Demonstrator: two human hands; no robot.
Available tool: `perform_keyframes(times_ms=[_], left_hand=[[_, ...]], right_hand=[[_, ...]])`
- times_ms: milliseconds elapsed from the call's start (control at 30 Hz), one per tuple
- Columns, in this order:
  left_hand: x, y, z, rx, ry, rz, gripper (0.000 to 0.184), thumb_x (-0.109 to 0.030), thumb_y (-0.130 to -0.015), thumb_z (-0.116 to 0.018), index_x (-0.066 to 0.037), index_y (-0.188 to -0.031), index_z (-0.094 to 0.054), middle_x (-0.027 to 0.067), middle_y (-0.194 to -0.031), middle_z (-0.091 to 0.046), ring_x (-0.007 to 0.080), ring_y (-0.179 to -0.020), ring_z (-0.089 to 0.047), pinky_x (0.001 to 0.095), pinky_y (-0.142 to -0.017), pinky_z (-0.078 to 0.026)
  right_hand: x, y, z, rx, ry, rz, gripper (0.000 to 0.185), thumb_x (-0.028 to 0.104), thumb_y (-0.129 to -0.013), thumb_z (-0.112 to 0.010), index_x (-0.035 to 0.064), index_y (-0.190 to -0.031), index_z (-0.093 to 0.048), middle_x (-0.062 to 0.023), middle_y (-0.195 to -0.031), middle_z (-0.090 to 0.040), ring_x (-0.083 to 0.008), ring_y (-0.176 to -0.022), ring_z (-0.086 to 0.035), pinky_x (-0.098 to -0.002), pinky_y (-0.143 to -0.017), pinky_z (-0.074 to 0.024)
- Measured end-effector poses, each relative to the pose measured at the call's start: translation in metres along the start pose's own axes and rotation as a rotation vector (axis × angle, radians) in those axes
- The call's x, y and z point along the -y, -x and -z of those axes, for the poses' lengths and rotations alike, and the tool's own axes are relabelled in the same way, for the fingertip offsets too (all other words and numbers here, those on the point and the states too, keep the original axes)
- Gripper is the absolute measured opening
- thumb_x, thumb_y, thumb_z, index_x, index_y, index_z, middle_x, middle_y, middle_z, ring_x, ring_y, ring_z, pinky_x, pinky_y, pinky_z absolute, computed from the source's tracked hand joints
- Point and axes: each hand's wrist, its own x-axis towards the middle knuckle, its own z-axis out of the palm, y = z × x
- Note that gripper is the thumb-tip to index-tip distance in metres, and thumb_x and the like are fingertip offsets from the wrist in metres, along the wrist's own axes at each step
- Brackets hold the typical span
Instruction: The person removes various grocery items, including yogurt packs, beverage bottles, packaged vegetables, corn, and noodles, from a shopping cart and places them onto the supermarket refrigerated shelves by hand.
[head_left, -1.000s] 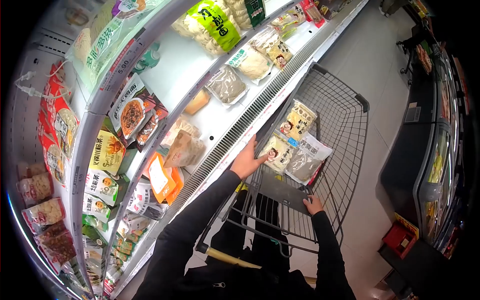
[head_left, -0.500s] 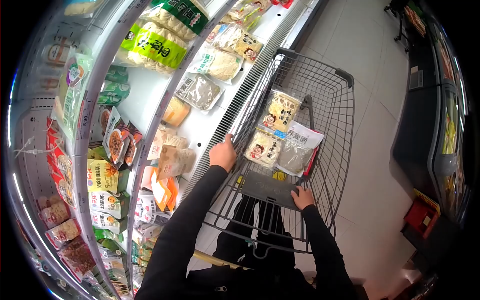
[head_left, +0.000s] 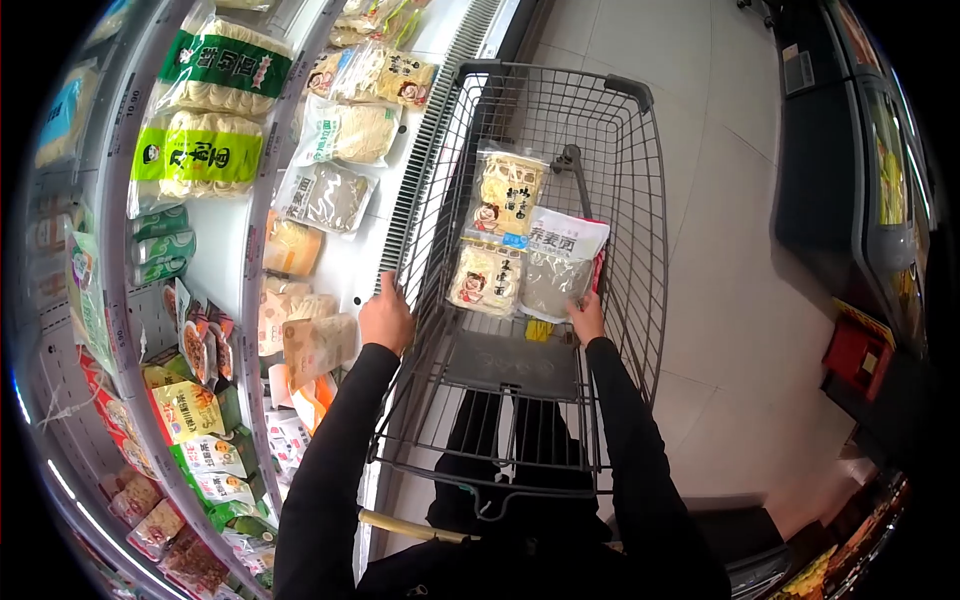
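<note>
My right hand (head_left: 587,318) pinches the lower right corner of a clear-and-white pack of grey noodles (head_left: 556,283), which lies in the wire shopping cart (head_left: 655,250). Left of that pack are two packs of pale noodles, the upper one (head_left: 508,190) and the lower one (head_left: 486,278), lying end to end. My left hand (head_left: 386,318) is at the cart's left rim beside the shelf, its fingers curled round the rim and one finger stretched forward. The grey plastic flap (head_left: 513,365) of the cart lies in front of my body.
A refrigerated shelf (head_left: 225,235) runs along the left with bagged noodles (head_left: 210,155), a grey noodle pack (head_left: 328,198) and sauce pouches (head_left: 203,345). A dark display case (head_left: 825,170) and a red box (head_left: 858,355) stand right, across the tiled floor (head_left: 725,240).
My right hand has moved forward from the grey flap to the grey noodle pack and taken its corner. The view has shifted, so cart and shelf appear further left. My left hand stays at the rim.
</note>
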Motion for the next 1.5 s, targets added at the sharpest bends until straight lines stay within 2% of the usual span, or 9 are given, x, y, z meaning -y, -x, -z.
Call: perform_keyframes(times_ms=[100, 200, 300, 433, 633, 733, 1067, 1267, 1500], left_hand=[[-0.01, -0.003, 0.013, 0.183, -0.035, 0.068, 0.036, -0.009, -0.095, -0.054, -0.004, -0.13, -0.046, 0.0265, -0.086, -0.069, 0.0429, -0.078, -0.068, 0.053, -0.068, -0.053], [-0.029, -0.005, 0.019, -0.081, -0.013, -0.213, 0.054, -0.004, -0.092, -0.052, 0.001, -0.144, -0.037, 0.0325, -0.13, -0.057, 0.0415, -0.121, -0.058, 0.0498, -0.097, -0.05], [-0.057, -0.009, 0.008, -0.122, -0.18, -0.472, 0.071, 0.003, -0.081, -0.05, 0.008, -0.149, -0.031, 0.0289, -0.16, -0.026, 0.046, -0.151, -0.02, 0.0536, -0.123, -0.022], [-0.103, -0.024, -0.064, 0.285, 0.213, -0.657, 0.071, 0.001, -0.08, -0.06, 0.002, -0.148, -0.038, 0.0241, -0.147, -0.046, 0.0402, -0.139, -0.043, 0.0467, -0.116, -0.036], [-0.112, -0.022, -0.187, 0.744, 0.281, -0.201, 0.074, -0.015, -0.081, -0.066, 0.005, -0.147, -0.037, 0.0291, -0.136, -0.054, 0.0452, -0.127, -0.052, 0.0463, -0.107, -0.044], [-0.107, 0.003, -0.21, 0.622, 0.324, -0.328, 0.075, -0.014, -0.081, -0.066, 0.006, -0.146, -0.036, 0.0305, -0.131, -0.057, 0.0464, -0.123, -0.053, 0.0473, -0.105, -0.045], [-0.082, 0.031, -0.176, 0.763, 0.689, 0.157, 0.081, -0.027, -0.09, -0.072, 0.0, -0.153, -0.03, 0.0318, -0.146, -0.048, 0.0419, -0.135, -0.05, 0.0437, -0.109, -0.044], [-0.089, 0.008, -0.124, 0.657, 0.841, 0.141, 0.08, -0.024, -0.091, -0.074, -0.001, -0.153, -0.03, 0.031, -0.151, -0.041, 0.0404, -0.135, -0.05, 0.0429, -0.108, -0.045], [-0.148, -0.019, -0.012, 0.647, 1.34, 0.227, 0.074, -0.033, -0.095, -0.07, 0.0, -0.151, -0.035, 0.017, -0.141, -0.055, 0.0251, -0.13, -0.053, 0.0383, -0.108, -0.043]], right_hand=[[-0.003, -0.028, -0.014, 0.053, -0.174, -0.066, 0.072, 0.013, -0.087, -0.075, -0.0061, -0.141, -0.034, -0.0189, -0.126, -0.061, -0.024, -0.11, -0.064, -0.0335, -0.092, -0.0523], [-0.02, -0.044, -0.027, -0.012, -0.24, -0.112, 0.071, 0.013, -0.085, -0.076, -0.0058, -0.14, -0.035, -0.0187, -0.125, -0.061, -0.0237, -0.109, -0.064, -0.0338, -0.091, -0.0523], [0.003, -0.04, -0.015, -0.012, -0.253, -0.125, 0.066, 0.013, -0.083, -0.078, -0.0062, -0.136, -0.043, -0.0183, -0.125, -0.061, -0.0248, -0.108, -0.064, -0.0342, -0.091, -0.0522], [0.021, -0.038, -0.007, -0.019, -0.316, -0.229, 0.073, 0.026, -0.077, -0.084, -0.0069, -0.134, -0.052, -0.0248, -0.135, -0.056, -0.0356, -0.124, -0.056, -0.0418, -0.103, -0.0443], [0.013, -0.027, -0.012, -0.045, -0.372, -0.284, 0.074, 0.027, -0.074, -0.087, -0.0066, -0.132, -0.054, -0.0238, -0.13, -0.06, -0.0355, -0.119, -0.059, -0.0419, -0.1, -0.0461], [0.036, -0.019, -0.012, 0.065, -0.64, -0.22, 0.078, 0.032, -0.07, -0.09, -0.0064, -0.129, -0.056, -0.0234, -0.124, -0.065, -0.0364, -0.117, -0.062, -0.0414, -0.101, -0.047], [0.105, 0.008, 0.013, -0.027, -0.184, -0.159, 0.071, 0.036, -0.068, -0.086, -0.0028, -0.12, -0.057, -0.0256, -0.109, -0.071, -0.0424, -0.102, -0.069, -0.046, -0.089, -0.0526], [0.159, 0.03, 0.065, -0.023, -0.2, -0.072, 0.063, 0.037, -0.073, -0.085, -0.0023, -0.116, -0.061, -0.0224, -0.107, -0.072, -0.0364, -0.097, -0.07, -0.0425, -0.086, -0.0532], [0.247, 0.052, 0.141, 0.531, -0.724, 0.055, 0.068, 0.027, -0.085, -0.08, -0.0018, -0.14, -0.052, -0.012, -0.129, -0.064, -0.0231, -0.117, -0.061, -0.0346, -0.102, -0.0451]])
